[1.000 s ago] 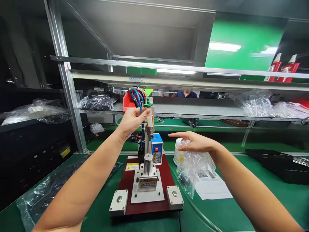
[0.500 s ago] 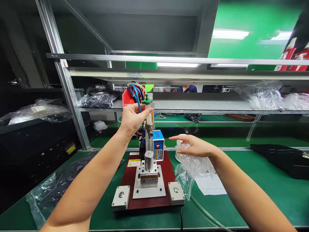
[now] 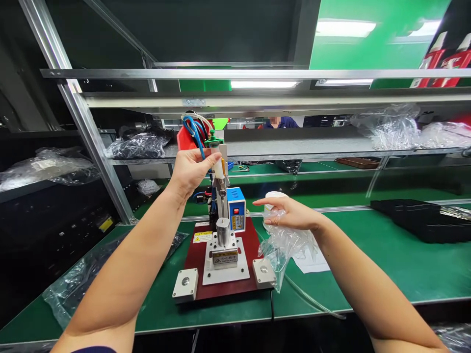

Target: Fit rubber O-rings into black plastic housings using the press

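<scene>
Syringe (image 3: pixel 220 170) upright above the metal cylinder (image 3: pixel 222 233), green cap (image 3: pixel 213 142) up, long axis near vertical.
Near me on the bench (image 3: pixel 154 314), two button boxes (image 3: pixel 185 284); then my right grip (image 3: pixel 294 212), thumb and index spread, a clear bag (image 3: pixel 279 243) beneath, whether held I can't tell. Higher, my left grip (image 3: pixel 191 169) pinches the syringe, blue hoses (image 3: pixel 194 128) crowding its cap, then the shelf (image 3: pixel 279 142).
</scene>
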Motion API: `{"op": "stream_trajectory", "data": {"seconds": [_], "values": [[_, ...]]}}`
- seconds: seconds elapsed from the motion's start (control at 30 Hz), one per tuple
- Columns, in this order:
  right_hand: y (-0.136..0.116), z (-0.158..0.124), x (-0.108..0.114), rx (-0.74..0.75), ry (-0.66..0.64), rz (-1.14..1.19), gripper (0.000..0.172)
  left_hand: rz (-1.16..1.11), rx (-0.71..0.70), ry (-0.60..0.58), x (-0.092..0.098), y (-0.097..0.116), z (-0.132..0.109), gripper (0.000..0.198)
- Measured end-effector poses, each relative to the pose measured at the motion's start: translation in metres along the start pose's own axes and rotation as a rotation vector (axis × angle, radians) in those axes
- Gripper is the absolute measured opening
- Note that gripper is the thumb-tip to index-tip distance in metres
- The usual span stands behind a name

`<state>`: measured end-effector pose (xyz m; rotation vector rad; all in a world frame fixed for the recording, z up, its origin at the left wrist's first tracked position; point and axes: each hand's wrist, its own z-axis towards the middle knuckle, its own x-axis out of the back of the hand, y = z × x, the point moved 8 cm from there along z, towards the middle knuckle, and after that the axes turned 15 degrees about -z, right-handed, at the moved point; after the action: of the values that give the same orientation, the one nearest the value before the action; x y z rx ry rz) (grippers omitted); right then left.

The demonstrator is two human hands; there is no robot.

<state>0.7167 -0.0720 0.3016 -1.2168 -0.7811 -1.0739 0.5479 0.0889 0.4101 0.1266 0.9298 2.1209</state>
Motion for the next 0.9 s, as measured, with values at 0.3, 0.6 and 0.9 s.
{"op": "stream_trajectory", "data": {"seconds": [0.3, 0.6, 0.9], "values": [[-0.008, -0.038, -0.011, -0.033, 0.062, 0.114, 0.052, -0.044, 0.044, -0.041, 0.002, -0.008, 0.001, 0.049], [0.013, -0.072, -0.027, -0.123, 0.135, 0.077, 0.051, -0.106, 0.034, -0.046, 0.005, -0.011, 0.0, 0.046], [0.024, -0.073, -0.043, -0.134, 0.146, 0.143, 0.049, -0.109, -0.002, -0.034, 0.004, -0.01, -0.001, 0.041]]}}
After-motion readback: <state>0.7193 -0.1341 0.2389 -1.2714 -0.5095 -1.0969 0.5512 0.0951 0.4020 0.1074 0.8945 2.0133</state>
